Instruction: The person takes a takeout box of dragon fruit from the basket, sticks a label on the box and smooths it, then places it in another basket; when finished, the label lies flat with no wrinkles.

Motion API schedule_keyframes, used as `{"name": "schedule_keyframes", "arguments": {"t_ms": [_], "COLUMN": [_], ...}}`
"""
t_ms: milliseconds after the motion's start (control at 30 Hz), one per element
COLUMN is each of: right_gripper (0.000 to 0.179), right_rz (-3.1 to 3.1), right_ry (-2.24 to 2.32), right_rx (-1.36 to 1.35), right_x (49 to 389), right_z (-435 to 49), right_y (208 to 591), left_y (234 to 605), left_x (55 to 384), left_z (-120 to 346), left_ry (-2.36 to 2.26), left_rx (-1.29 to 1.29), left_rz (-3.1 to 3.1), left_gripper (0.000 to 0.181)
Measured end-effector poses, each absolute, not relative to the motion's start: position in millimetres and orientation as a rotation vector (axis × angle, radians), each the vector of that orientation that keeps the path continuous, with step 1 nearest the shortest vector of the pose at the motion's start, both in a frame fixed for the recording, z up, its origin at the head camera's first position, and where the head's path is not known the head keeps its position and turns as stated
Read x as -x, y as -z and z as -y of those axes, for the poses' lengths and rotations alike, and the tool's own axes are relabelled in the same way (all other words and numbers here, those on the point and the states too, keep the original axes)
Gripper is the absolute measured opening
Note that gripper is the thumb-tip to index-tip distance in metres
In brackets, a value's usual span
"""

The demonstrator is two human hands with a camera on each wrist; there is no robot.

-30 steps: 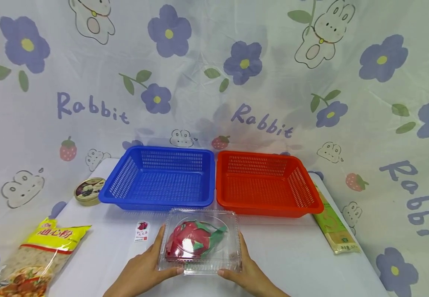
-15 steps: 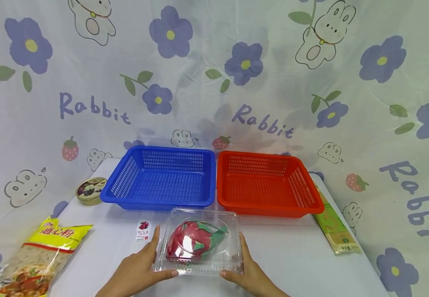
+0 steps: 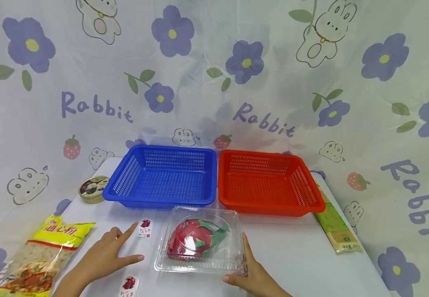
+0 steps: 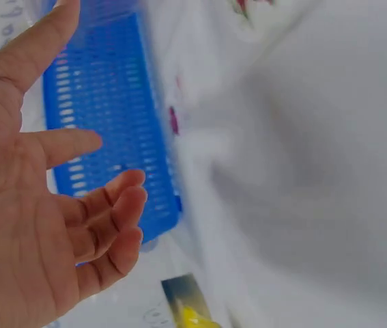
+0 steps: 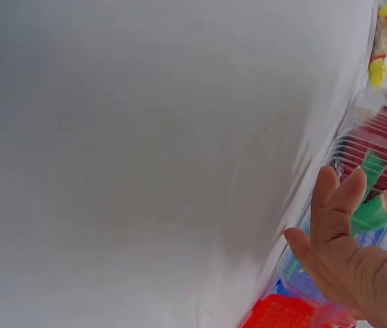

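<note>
A clear plastic clamshell box (image 3: 223,258) with a red dragon fruit (image 3: 186,239), green-tipped, inside sits on the table before the baskets. My right hand (image 3: 252,270) is at the box's right side, its thumb by the front corner and its fingers along the side. In the right wrist view those fingers (image 5: 336,212) are slightly bent against the clear wall. Left of the box, my left hand (image 3: 103,253) is held with index finger and thumb spread, its other fingers loosely curled. The index fingertip is right at a small dragon fruit label (image 3: 145,231). Nothing is in its palm (image 4: 16,205).
Behind the box stand a blue basket (image 3: 162,203) and a red basket (image 3: 270,209), side by side. A round tin (image 3: 93,189) and a yellow noodle bag (image 3: 36,260) lie left, a green packet (image 3: 337,225) right. A second label (image 3: 128,285) lies at the front.
My left hand has come off the box and moved left to beside the upper label. A second label now shows at the front. The right hand stays at the box.
</note>
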State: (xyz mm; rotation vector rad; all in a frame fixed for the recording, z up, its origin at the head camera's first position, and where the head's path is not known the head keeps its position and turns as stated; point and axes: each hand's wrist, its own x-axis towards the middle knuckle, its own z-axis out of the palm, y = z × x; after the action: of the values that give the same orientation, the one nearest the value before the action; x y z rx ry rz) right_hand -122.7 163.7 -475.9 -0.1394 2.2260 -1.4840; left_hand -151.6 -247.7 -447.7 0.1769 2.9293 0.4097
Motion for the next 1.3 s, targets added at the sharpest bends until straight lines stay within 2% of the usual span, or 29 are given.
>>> {"name": "schedule_keyframes", "arguments": {"t_ms": [167, 733, 1100, 1300], "right_gripper": [0.124, 0.129, 0.128, 0.129], "right_rz": [-2.178, -2.19, -2.189, -2.193], "right_ry": [1.503, 1.411, 1.396, 1.367], "right_rx": [0.133, 0.047, 0.032, 0.004], "right_x": [123.1, 124.7, 124.7, 124.7], "right_z": [-166.1, -167.0, -167.5, -168.5], "right_y": [478.2, 479.3, 480.7, 479.6], "left_y": [459.0, 489.5, 491.4, 494.5], "left_x": [155.1, 166.6, 162.5, 159.5], "left_z": [253.1, 251.1, 248.6, 253.0], "left_ry": [-0.344, -0.151, -0.15, -0.204], "left_rx": [-0.243, -0.137, -0.146, -0.155], "left_rz": [-2.989, -2.863, -2.841, -2.829], "left_gripper": [0.102, 0.114, 0.099, 0.084]}}
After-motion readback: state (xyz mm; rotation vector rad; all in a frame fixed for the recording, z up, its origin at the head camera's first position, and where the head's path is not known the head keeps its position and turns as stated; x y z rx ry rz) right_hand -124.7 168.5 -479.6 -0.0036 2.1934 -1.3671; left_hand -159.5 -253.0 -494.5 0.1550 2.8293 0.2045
